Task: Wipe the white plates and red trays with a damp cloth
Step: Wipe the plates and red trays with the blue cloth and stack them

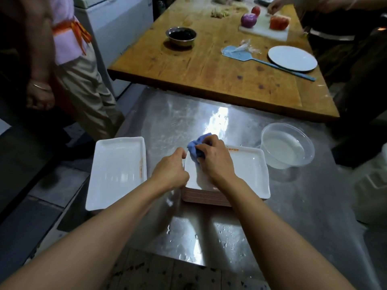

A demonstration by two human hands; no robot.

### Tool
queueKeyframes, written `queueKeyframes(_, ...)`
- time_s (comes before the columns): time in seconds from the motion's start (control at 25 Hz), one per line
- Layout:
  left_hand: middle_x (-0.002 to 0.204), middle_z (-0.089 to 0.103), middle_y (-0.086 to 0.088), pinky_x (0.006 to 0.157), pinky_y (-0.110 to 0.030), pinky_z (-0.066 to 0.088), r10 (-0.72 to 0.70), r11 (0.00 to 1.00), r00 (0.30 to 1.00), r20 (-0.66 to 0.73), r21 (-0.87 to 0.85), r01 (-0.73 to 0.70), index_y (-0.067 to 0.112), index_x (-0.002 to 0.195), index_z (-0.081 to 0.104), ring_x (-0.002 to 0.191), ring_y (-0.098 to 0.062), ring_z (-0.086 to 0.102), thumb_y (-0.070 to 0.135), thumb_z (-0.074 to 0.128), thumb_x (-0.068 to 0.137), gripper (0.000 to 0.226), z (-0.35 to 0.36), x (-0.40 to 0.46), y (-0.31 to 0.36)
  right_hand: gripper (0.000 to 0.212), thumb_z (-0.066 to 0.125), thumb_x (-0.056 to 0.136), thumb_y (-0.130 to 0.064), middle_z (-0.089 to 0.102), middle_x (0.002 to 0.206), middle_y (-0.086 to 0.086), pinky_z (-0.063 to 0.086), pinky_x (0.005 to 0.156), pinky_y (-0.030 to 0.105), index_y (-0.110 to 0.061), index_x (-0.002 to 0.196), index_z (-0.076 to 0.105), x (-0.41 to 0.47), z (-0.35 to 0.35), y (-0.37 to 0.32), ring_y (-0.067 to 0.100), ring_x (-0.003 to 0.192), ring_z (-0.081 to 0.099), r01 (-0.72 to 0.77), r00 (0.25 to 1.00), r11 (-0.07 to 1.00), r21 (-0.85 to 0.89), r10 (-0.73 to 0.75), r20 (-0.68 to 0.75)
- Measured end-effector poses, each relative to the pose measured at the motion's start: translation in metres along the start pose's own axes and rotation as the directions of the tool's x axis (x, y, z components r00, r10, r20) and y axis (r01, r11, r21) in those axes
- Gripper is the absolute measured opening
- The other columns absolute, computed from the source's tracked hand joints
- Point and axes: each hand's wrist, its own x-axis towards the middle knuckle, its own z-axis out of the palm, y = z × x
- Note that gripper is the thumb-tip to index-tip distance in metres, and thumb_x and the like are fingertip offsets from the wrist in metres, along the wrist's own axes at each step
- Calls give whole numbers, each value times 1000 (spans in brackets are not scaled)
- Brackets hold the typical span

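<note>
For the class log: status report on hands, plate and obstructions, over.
Right hand grips crumpled blue cloth on white rectangular plate. Left hand holds plate's edge. Nothing obstructing.

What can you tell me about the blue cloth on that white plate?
The blue cloth is small, soft-looking and bunched into a wad, not spread flat. The right hand grips it with curled fingers and presses it onto the far left corner of the white plate that tops a stack on the metal table. Part of it pokes out beyond the fingers. Whether it is wet cannot be told.
</note>
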Motion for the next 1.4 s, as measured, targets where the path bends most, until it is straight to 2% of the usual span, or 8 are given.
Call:
queueKeyframes(0.16, 77, 64, -5, 50, -27, 43, -12, 1000, 999, 38, -19, 13, 24, 101, 36, 68, -22, 62, 2, 60, 67, 48, -1, 0, 2, 24, 57, 90, -26, 51, 119, 0, 31, 76, 20, -14, 105, 70, -11, -16, 27, 18, 106, 46, -128, 988, 978, 165, 141, -69)
queueKeyframes(0.4, 73, 62, -6, 41, -22, 43, -36, 996, 998, 48, -84, 40, 26, 97, 37, 59, -20, 62, -1, 59, 65, 48, 0, 3, 4, 29, 52, 94, -22, 50, 128, 4, 37, 86, 34, -16, 120, 63, -37, -50, 83, 26, 107, 48, -200, 980, 941, -274, 195, -44)
queueKeyframes(0.56, 70, 61, -7, 39, -23, 44, -66, 992, 998, 10, -111, 67, 25, 95, 39, 56, -21, 62, -1, 54, 63, 44, 3, 2, 5, 26, 45, 96, -19, 53, 124, 2, 37, 84, 32, -15, 116, 61, -51, -54, 75, 24, 106, 47, -156, 984, 921, -358, 176, 24)
queueKeyframes(0.68, 73, 62, -8, 44, -27, 49, -66, 989, 998, -18, -133, 63, 24, 95, 42, 61, -24, 63, 0, 51, 63, 41, 5, -1, 4, 22, 47, 89, -12, 59, 111, 1, 29, 72, 26, -16, 102, 64, -80, -62, 67, 21, 98, 52, -91, 989, 914, -396, 130, 73)
queueKeyframes(0.8, 72, 63, -8, 55, -32, 55, -59, 985, 997, -45, -163, 51, 24, 96, 44, 60, -24, 65, 0, 50, 65, 40, 6, -2, 1, 23, 49, 82, -5, 60, 106, 3, 30, 70, 27, -14, 94, 66, -101, -62, 59, 23, 95, 55, -111, 984, 944, -311, 149, 102)
queueKeyframes(0.92, 70, 63, -7, 54, -31, 57, -63, 973, 997, -54, -227, 50, 25, 96, 46, 50, -20, 65, -3, 52, 71, 38, 7, -2, -2, 31, 49, 85, -7, 55, 120, 3, 39, 82, 28, -17, 110, 64, -100, -50, 40, 29, 107, 52, -201, 967, 969, -145, 220, 126)
queueKeyframes(1.12, 69, 57, -7, 49, -30, 55, -65, 926, 998, -21, -373, 52, 23, 105, 47, 42, -16, 56, 0, 58, 78, 38, 10, -1, -7, 36, 49, 87, -14, 48, 128, 4, 39, 90, 36, -21, 121, 59, -84, -7, -22, 29, 105, 43, -30, 986, 999, -11, 32, 166)
queueKeyframes(1.4, 85, 60, -12, 45, -25, 50, -81, 927, 997, -11, -368, 72, 23, 111, 46, 44, -17, 59, -2, 56, 81, 39, 10, -1, -6, 46, 50, 88, -18, 38, 143, 1, 36, 97, 37, -22, 134, 49, -79, -9, -5, 29, 118, 40, -27, 982, 994, -110, 47, 181)
